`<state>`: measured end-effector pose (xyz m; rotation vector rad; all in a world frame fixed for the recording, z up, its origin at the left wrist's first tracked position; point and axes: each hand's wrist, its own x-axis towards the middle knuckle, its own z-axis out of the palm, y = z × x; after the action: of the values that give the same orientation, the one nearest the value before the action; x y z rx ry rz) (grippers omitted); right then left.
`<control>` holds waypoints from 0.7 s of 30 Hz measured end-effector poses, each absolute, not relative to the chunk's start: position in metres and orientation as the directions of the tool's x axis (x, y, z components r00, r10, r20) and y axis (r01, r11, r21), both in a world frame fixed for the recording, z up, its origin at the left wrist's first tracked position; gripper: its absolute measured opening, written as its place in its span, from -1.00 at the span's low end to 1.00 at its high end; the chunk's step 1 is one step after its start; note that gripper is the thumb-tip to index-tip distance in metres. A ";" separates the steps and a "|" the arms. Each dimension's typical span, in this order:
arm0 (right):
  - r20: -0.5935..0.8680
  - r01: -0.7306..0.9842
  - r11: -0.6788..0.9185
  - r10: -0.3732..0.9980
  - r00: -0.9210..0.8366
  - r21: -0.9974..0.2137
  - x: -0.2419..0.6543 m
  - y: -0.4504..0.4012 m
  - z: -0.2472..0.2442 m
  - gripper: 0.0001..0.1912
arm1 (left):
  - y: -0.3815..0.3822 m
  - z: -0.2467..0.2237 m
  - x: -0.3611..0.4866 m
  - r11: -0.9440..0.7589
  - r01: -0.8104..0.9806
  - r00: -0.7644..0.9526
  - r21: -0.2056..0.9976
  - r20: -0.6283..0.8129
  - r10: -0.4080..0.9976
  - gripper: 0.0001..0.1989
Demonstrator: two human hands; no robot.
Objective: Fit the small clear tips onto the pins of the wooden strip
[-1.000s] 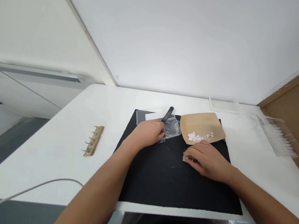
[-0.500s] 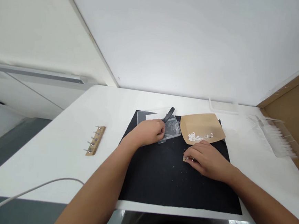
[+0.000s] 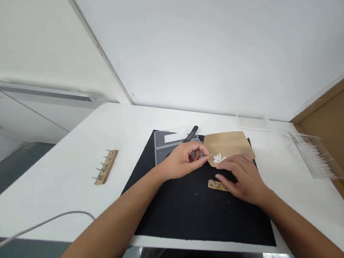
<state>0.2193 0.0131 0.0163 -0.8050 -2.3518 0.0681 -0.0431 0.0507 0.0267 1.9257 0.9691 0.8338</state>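
My left hand (image 3: 184, 161) hovers over the black mat (image 3: 183, 209), thumb and fingertips pinched together by the edge of a clear plastic box (image 3: 170, 146); what they pinch is too small to make out. My right hand (image 3: 241, 178) lies flat, fingers spread, on a small wooden strip with metal studs (image 3: 215, 184), covering its right part. Just behind both hands lies a brown paper envelope (image 3: 229, 143) carrying a heap of small white pieces (image 3: 218, 158). A black-handled tool (image 3: 191, 133) rests behind the clear box.
A second wooden strip with metal pegs (image 3: 104, 172) lies on the white table (image 3: 125, 121) to the left. A clear plastic rack (image 3: 318, 158) stands at the right beside a brown board (image 3: 339, 118). A grey cable (image 3: 33, 227) runs along the front left edge.
My left hand has come off the clear box and moved right, now pinched near the envelope. My right hand has shifted right, uncovering the left end of the studded strip.
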 end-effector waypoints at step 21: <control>0.769 0.601 0.791 0.453 -0.452 -0.114 0.214 0.015 0.012 -0.71 | 0.029 0.014 -0.010 -0.042 -0.075 0.474 0.996 0.073 0.877 -0.61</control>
<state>0.2138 0.0153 0.0122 -0.7785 -2.1227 -0.2191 -0.0096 0.0288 0.0139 1.4013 0.7648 0.9048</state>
